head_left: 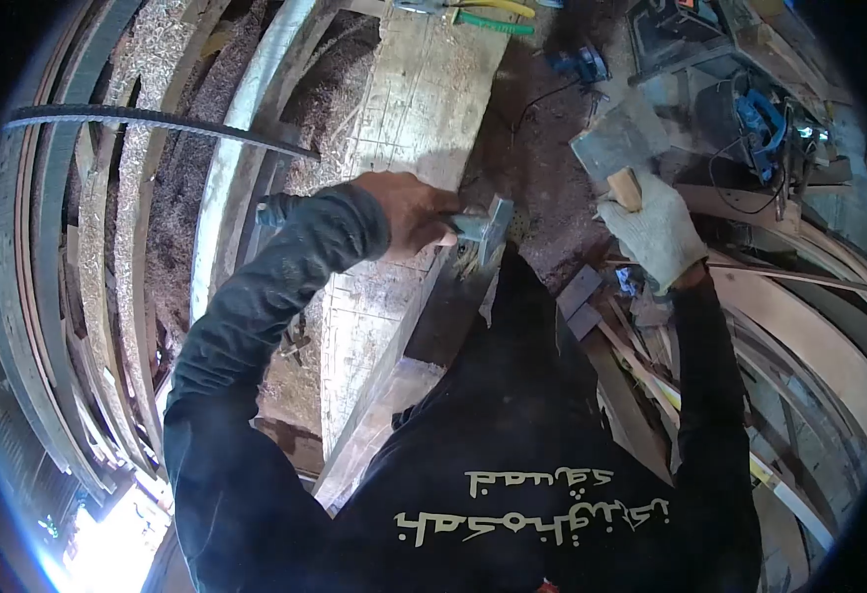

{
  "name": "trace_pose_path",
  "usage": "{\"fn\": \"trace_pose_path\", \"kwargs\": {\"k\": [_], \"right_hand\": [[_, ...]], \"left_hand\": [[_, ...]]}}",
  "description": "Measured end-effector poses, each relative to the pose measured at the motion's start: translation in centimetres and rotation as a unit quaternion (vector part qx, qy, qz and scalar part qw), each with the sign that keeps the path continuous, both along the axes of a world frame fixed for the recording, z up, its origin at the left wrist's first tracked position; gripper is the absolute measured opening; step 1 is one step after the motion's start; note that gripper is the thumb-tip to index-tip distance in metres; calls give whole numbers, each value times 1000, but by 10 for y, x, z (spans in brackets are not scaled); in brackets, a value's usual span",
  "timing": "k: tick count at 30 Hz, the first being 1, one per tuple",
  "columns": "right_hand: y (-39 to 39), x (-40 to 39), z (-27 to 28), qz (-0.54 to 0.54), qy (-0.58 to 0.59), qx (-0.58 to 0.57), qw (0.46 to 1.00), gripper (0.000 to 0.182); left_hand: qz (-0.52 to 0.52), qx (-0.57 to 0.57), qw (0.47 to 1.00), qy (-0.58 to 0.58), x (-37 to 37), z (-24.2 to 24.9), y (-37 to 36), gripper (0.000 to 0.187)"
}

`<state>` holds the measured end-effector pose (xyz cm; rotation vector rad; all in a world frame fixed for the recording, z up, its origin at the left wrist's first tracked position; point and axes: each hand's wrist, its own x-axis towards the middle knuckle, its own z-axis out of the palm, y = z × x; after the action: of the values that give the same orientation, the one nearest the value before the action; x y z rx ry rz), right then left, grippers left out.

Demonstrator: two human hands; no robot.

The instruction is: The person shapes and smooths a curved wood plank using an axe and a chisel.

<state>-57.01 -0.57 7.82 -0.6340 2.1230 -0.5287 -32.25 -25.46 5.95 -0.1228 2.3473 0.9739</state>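
My bare left hand [414,212] is closed around a grey-blue metal tool, whose flat upright end piece [496,227] sticks out past the fingers. That end stands over a squared timber [379,405] with a dark side face [453,311] and pale shavings by its tip. At the right, my gloved right hand [656,232] is closed on a wooden handle [626,188]. A broad, flat grey head [621,138], smeared by motion, extends above the glove. The right hand is held apart from the timber. The exact kinds of both tools cannot be made out.
A wide pale plank [424,89] lies under the left hand, with green-handled pliers [493,22] at its far end. Curved timbers [152,148] and shavings fill the left. A dark ridged bar [157,119] crosses them. Blue power tools [760,124], cords and planks [799,326] lie right.
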Motion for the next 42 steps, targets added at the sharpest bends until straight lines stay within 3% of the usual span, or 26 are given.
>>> {"fn": "trace_pose_path", "kwargs": {"k": [2, 3, 6, 9, 17, 24, 26, 27, 30, 31, 32, 33, 35, 40, 42], "right_hand": [[11, 3, 5, -30, -15, 22, 999, 23], [20, 5, 0, 24, 48, -3, 999, 24], [30, 13, -10, 66, 86, 10, 994, 27], [23, 23, -10, 88, 47, -24, 995, 45], [8, 26, -16, 88, 88, -63, 990, 52], [4, 48, -43, 78, 121, -39, 989, 36], [9, 44, -55, 303, 68, 55, 949, 34], [6, 38, -52, 303, 69, 52, 949, 34], [-9, 14, -8, 202, 136, -6, 970, 33], [-10, 2, -10, 130, 146, -69, 978, 25], [-13, -12, 0, 51, 57, -79, 994, 21], [-20, -23, 14, -36, -25, -90, 995, 16], [-24, -28, 26, -34, -10, -103, 994, 17], [-14, -7, 30, -59, -26, -134, 989, 17], [-11, 1, 21, -77, -56, -79, 992, 26]], "left_hand": [[-10, -13, 999, -36, 3, -11, 9, 27], [-21, -26, 996, -78, 3, -16, 13, 28], [-30, -8, 997, -72, 9, -29, 10, 31], [-41, -12, 997, -68, 8, -33, 11, 34], [-97, -4, 991, -89, -6, -36, 4, 36], [-80, 9, 992, -100, -6, -38, 2, 35], [-94, 37, 986, -133, -17, -24, 10, 35], [-86, 48, 989, -110, -11, -34, 11, 35], [-77, 65, 990, -103, -6, -41, 13, 35], [-71, 64, 989, -114, -11, -34, 13, 35], [-56, 63, 981, -174, -20, -25, 10, 35], [-55, 52, 990, -119, -18, -28, 4, 33], [-60, 16, 997, -49, -14, -29, -10, 28], [-85, 4, 991, -99, -8, -30, -2, 26], [-73, 4, 994, -79, -1, -33, -3, 26]]}}
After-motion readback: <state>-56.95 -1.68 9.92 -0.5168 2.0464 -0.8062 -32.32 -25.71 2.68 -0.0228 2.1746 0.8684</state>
